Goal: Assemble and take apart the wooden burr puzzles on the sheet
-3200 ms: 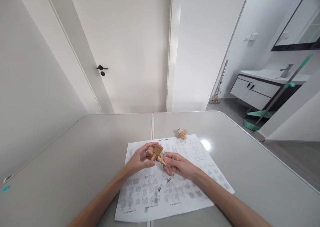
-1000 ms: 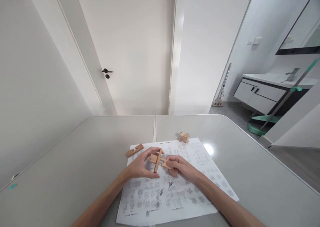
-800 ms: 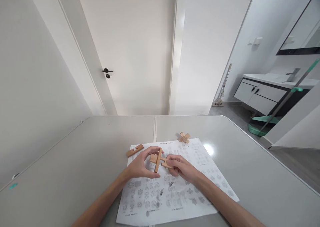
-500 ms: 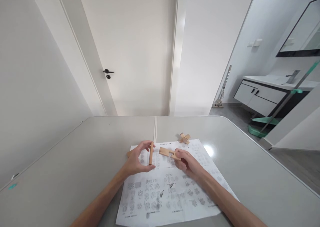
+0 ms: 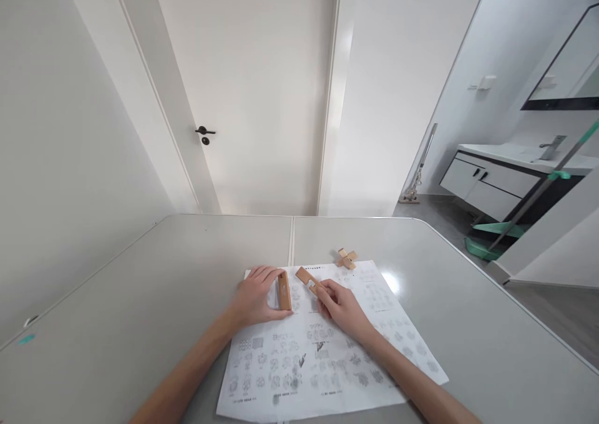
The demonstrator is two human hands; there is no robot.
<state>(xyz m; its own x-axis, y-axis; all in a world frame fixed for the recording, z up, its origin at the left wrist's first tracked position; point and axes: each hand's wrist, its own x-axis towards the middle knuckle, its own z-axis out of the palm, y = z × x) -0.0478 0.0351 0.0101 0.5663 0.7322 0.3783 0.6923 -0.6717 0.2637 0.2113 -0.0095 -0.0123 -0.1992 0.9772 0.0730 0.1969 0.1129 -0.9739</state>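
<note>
My left hand (image 5: pixel 255 298) pinches a short notched wooden bar (image 5: pixel 283 290) between thumb and fingers, holding it down on the printed sheet (image 5: pixel 322 355). My right hand (image 5: pixel 341 305) grips one end of a second notched wooden bar (image 5: pixel 307 278), which lies flat on the sheet and points away to the left. The two bars are apart, a few centimetres between them. A small assembled wooden cross (image 5: pixel 347 259) sits at the sheet's far edge, beyond my right hand.
The sheet lies on a grey table (image 5: pixel 140 299) with a seam down its middle. A white door (image 5: pixel 243 93) with a black handle stands behind it. To the right a bathroom holds a vanity (image 5: pixel 496 174) and a green mop (image 5: pixel 486 234).
The joined wooden piece held between my hands has come apart into two bars. Both hands lowered them onto the sheet. A third bar on the table now lies hidden behind my left hand.
</note>
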